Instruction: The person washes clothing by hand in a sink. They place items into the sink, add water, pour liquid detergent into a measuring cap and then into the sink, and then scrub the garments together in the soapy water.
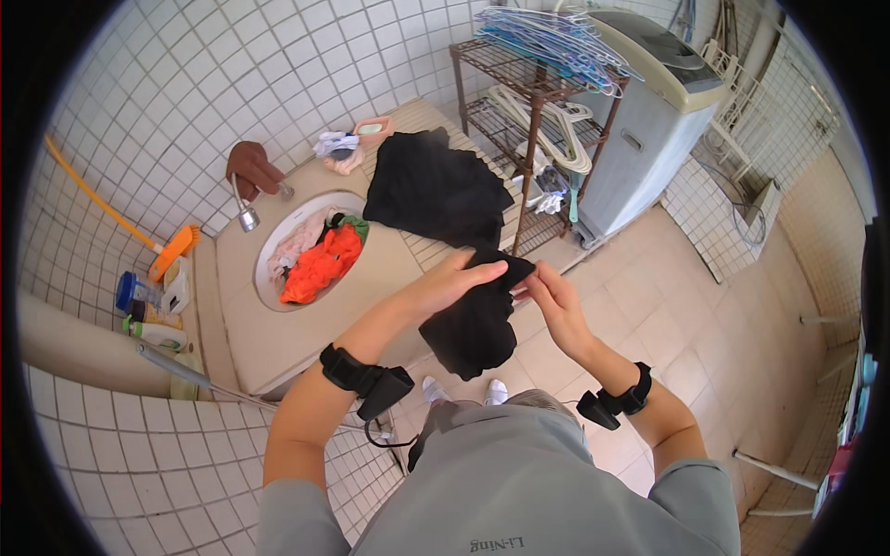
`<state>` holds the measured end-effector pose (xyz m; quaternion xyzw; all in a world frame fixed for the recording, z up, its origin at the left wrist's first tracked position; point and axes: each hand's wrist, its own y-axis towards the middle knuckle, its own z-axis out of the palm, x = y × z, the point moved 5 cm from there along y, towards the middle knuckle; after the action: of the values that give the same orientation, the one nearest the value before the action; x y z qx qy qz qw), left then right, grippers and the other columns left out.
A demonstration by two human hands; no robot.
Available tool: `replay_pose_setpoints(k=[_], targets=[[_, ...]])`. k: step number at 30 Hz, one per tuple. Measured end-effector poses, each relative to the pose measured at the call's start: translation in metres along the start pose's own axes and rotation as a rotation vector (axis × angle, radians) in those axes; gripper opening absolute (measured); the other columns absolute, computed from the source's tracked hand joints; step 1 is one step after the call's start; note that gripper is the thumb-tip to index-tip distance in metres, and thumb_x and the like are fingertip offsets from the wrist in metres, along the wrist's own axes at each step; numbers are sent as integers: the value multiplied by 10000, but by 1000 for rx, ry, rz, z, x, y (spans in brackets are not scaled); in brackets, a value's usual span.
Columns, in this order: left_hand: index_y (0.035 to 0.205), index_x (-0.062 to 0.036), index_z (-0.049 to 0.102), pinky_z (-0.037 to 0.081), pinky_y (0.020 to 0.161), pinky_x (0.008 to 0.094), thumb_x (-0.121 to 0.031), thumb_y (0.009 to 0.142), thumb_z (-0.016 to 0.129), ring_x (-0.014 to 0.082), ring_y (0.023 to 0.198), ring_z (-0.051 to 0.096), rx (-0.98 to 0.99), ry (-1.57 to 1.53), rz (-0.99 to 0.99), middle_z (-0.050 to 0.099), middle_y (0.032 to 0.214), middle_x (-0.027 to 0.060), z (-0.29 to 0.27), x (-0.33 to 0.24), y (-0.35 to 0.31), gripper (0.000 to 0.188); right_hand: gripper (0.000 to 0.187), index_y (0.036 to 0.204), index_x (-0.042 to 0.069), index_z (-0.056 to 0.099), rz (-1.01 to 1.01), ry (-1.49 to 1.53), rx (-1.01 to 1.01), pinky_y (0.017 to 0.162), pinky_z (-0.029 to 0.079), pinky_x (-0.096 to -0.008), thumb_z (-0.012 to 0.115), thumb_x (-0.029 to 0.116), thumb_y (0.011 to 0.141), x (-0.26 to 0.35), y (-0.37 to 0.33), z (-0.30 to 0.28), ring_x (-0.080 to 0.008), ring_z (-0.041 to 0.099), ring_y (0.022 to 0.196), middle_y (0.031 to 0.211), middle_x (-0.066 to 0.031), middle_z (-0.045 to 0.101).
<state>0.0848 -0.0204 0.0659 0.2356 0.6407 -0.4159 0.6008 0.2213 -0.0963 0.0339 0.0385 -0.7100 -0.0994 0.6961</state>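
Observation:
A black cloth garment (pixel 438 185) lies bunched on the ribbed part of the counter, and black cloth runs from it over the front edge to my hands. Below them a loose end hangs down in front of my body. My left hand (pixel 454 280) is closed on the cloth, with its thumb on top. Close by on the right, the fingers of my right hand (pixel 551 295) pinch the cloth's edge. The garment's exact kind is hidden by its folds. Left of it, an oval basin (pixel 269 298) holds a bright orange garment (pixel 323 264) and pale pink cloth (pixel 301 248).
A brown rack (pixel 532 139) bearing wire hangers (pixel 556 46) stands beyond the counter, beside a washing machine (pixel 640 139). A metal tap (pixel 247 219) rises behind the basin. An orange brush (pixel 174 252) and several bottles (pixel 153 334) stand at the left. A soap dish (pixel 375 128) sits behind.

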Motion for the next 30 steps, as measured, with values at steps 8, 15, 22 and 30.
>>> replay_pose_setpoints(k=[8, 15, 22, 30], targets=[[1339, 14, 284, 330, 994, 301, -369, 852, 590, 163, 1180, 403, 76, -149, -218, 437, 1271, 117, 3, 7, -37, 691, 371, 1182, -12, 495, 611, -179, 751, 774, 488, -280, 397, 240, 928, -80, -34, 55, -164, 608, 868, 989, -93, 594], [1324, -1, 361, 368, 954, 273, -206, 832, 623, 140, 1131, 449, 35, -114, -81, 464, 1274, 60, -24, -2, -73, 593, 568, 1388, 33, 262, 562, 536, 521, 1063, 262, -345, 271, 409, 962, -13, -6, 35, -203, 322, 1292, 1413, -85, 327], [1202, 45, 471, 427, 811, 241, -272, 723, 737, 84, 963, 497, 166, 712, -116, 567, 1057, 46, -59, 26, -70, 632, 521, 1172, 99, 458, 250, 398, 522, 859, 439, -284, 311, 535, 929, 99, 49, -18, -94, 523, 1034, 1141, 5, 543], [850, -74, 638, 442, 704, 321, -220, 720, 670, 202, 786, 580, 75, 1040, -55, 611, 795, 54, -60, 77, -55, 198, 162, 856, 146, 468, -199, -183, 99, 745, 337, -169, 612, 77, 828, 210, 57, -125, -4, 458, 818, 837, 95, 486]])
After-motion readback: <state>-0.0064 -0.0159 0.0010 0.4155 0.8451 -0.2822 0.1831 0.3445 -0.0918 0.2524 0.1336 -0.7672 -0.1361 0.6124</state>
